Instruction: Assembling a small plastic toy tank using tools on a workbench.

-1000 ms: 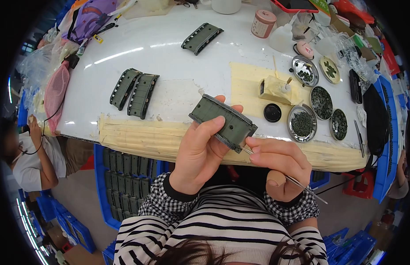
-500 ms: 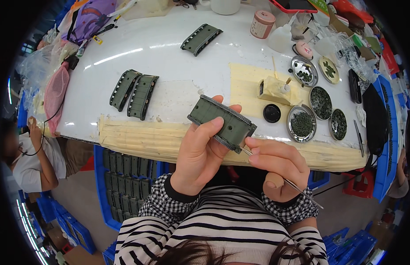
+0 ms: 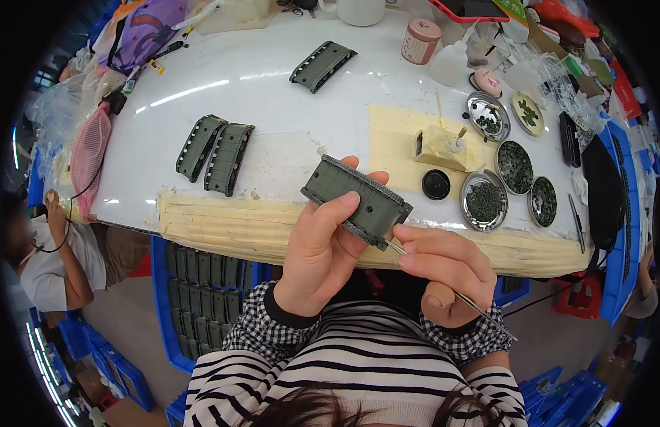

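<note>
Dark green, the oblong part (image 3: 371, 193) tilts above the near edge of the white table (image 3: 266, 92), grasped in the person's left hand (image 3: 319, 249), thumb across its face. The right hand (image 3: 454, 260) pinches a slim metal tool (image 3: 479, 311), its tip at the part's lower right corner; I can't tell whether they touch. Three similar pieces (image 3: 230, 158) lie farther back, and round dishes (image 3: 479, 107) stand to the right.

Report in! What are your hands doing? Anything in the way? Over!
Left hand: gripping green piece. Right hand: holding thin metal tool, tip by the piece's edge. Nothing visibly blocking.
</note>
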A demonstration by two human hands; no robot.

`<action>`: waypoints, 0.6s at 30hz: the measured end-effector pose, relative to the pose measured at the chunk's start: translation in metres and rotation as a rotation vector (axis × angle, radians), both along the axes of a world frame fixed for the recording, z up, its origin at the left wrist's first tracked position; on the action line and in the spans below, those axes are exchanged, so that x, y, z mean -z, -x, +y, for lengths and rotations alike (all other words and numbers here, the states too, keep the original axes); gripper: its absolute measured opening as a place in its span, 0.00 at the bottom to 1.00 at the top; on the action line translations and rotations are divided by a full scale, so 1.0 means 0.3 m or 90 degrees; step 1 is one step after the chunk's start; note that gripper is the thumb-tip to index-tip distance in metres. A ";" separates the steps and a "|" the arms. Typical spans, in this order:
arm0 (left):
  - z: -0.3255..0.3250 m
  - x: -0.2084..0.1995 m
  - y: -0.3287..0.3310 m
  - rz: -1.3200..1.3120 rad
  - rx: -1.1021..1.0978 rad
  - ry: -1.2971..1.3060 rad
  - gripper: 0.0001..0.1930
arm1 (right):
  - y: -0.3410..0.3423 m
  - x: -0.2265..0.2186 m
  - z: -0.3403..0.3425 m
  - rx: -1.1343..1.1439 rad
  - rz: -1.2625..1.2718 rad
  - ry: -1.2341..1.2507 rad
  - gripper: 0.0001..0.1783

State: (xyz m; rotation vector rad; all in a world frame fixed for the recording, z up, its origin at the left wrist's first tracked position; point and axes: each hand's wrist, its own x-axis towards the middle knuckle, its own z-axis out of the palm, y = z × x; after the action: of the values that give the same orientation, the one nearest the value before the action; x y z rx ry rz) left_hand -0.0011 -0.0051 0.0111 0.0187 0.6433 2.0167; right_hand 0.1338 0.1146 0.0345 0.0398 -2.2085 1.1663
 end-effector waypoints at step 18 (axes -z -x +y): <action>-0.002 0.003 -0.002 -0.002 -0.011 0.008 0.23 | -0.005 0.014 0.028 -0.056 0.002 -0.024 0.18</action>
State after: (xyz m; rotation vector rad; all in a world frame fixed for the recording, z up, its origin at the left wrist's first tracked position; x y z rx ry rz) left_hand -0.0005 -0.0058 0.0101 0.0027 0.6561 2.0284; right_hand 0.1354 0.1230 0.0305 0.1554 -2.2452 1.1708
